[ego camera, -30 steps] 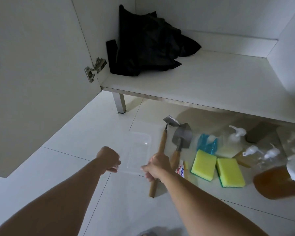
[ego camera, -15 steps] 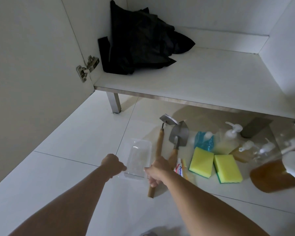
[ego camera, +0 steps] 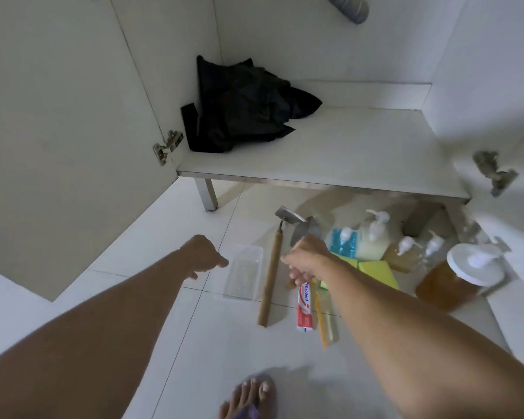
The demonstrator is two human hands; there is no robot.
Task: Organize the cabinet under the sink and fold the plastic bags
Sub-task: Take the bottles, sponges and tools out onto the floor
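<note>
From the head view, the risk is the trowel [ego camera: 304, 232] snagging the pump bottles [ego camera: 372, 237] crowded just right of the right hand [ego camera: 306, 261], tipping them as it lifts. That hand's fingers curl round the trowel's handle. The left hand [ego camera: 204, 255], loosely curled, holds nothing, its fingertips at the clear tray [ego camera: 244, 275]. The black plastic bags [ego camera: 245, 110] sit unfolded on the cabinet shelf [ego camera: 360, 152], well beyond both hands.
</note>
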